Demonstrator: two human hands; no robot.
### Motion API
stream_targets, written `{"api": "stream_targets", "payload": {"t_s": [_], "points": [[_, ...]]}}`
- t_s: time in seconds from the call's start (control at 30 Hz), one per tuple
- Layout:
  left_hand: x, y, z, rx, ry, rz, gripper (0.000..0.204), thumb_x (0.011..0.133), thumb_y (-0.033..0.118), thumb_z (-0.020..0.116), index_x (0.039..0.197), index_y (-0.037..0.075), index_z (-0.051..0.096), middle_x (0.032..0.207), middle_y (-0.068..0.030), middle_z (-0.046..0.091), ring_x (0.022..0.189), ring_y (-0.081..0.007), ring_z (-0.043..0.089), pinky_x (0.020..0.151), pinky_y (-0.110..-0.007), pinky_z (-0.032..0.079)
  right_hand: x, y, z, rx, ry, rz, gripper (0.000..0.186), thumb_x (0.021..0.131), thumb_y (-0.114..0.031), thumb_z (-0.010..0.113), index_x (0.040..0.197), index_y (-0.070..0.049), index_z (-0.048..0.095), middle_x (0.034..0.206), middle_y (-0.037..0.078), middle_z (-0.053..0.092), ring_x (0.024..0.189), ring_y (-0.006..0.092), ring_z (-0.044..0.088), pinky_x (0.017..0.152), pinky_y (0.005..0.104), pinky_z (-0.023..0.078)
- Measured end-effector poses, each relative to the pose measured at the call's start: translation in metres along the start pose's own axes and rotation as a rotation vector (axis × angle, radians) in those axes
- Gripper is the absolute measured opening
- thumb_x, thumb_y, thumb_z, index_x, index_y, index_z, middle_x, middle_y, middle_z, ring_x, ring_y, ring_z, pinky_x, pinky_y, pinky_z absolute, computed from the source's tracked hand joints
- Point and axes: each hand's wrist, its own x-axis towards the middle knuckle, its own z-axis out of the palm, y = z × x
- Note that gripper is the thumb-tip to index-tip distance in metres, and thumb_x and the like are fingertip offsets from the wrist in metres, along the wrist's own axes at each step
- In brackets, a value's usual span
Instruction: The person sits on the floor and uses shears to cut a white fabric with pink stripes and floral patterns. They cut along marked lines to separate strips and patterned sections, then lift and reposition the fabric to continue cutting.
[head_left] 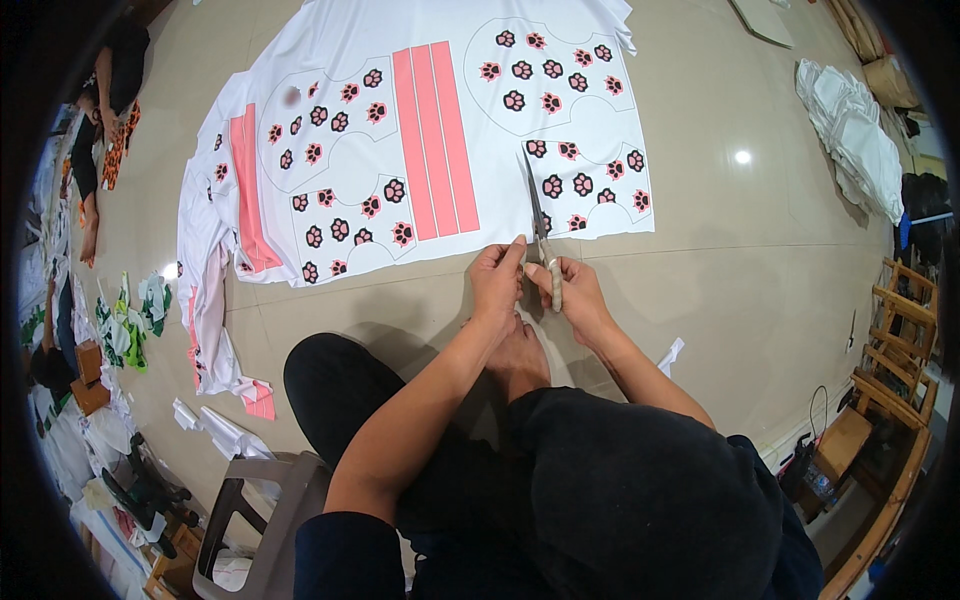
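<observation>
My right hand (582, 300) grips a pair of scissors (541, 228) by its wrapped, light-coloured handles. The long dark blades point away from me and lie over the near edge of a white printed fabric (502, 190). My left hand (497, 280) is closed just left of the scissor handles, thumb and fingertips together; what they pinch, if anything, I cannot make out. Black and pink paw prints fill outlined pattern pieces on the fabric. Pink strips (437, 140) run between the two groups of pieces. The blades overlap the left side of the right-hand paw-print piece (600, 185).
A bare foot (520, 355) rests below my hands. To the left stands a grey-brown plastic stool (285, 520), near white scraps (230, 432). A white cloth pile (850, 130) and wooden racks (900, 340) are at the right. Another person (115, 80) sits at the far left.
</observation>
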Motion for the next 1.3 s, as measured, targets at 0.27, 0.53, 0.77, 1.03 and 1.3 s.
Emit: {"api": "stream_targets", "payload": {"t_s": [0.27,0.53,0.77,1.03,1.3], "points": [[-0.001,0.001,-0.001,-0.015,-0.015,-0.007,0.029,0.102,0.033,0.082,0.092,0.009,0.069,0.067,0.0062,0.052,0.051,-0.003,0.042,0.046,-0.023,0.031,0.003,-0.002,0.002,-0.002,0.001,-0.001,0.032,0.096,-0.032,0.088,0.088,-0.008,0.067,0.073,-0.002,0.065,0.059,0.0062,0.056,0.055,0.023,0.039],[0.0,-0.001,-0.003,-0.012,-0.018,0.005,0.028,0.102,0.032,0.082,0.094,0.008,0.07,0.067,0.006,0.054,0.052,-0.0028,0.043,0.046,-0.023,0.03,0.003,0.002,0.001,-0.004,-0.001,0.0,0.036,0.095,-0.035,0.089,0.089,-0.007,0.066,0.075,0.0,0.066,0.061,0.0067,0.058,0.056,0.0239,0.043],[-0.001,0.0,-0.002,-0.038,-0.028,-0.01,0.027,0.103,0.031,0.081,0.092,0.009,0.069,0.066,0.007,0.053,0.051,-0.0022,0.042,0.046,-0.023,0.029,0.016,-0.004,0.0,-0.005,-0.012,-0.017,0.04,0.095,-0.038,0.089,0.086,-0.01,0.062,0.072,-0.003,0.061,0.062,0.0073,0.055,0.057,0.0245,0.043],[-0.001,-0.001,-0.003,-0.038,-0.037,0.007,0.027,0.105,0.03,0.08,0.092,0.009,0.069,0.065,0.0071,0.052,0.051,-0.0021,0.041,0.046,-0.023,0.028,0.019,-0.006,0.003,0.001,-0.003,-0.013,0.038,0.093,-0.039,0.09,0.086,-0.011,0.066,0.072,-0.002,0.063,0.059,0.0075,0.056,0.056,0.0237,0.04],[-0.003,0.002,-0.001,-0.037,-0.035,-0.012,0.026,0.104,0.03,0.08,0.093,0.009,0.07,0.065,0.007,0.052,0.051,-0.0023,0.041,0.046,-0.024,0.028,0.017,-0.006,0.002,-0.022,-0.008,-0.02,0.041,0.094,-0.038,0.091,0.088,-0.008,0.063,0.073,-0.002,0.063,0.061,0.0071,0.056,0.056,0.0239,0.042]]}}
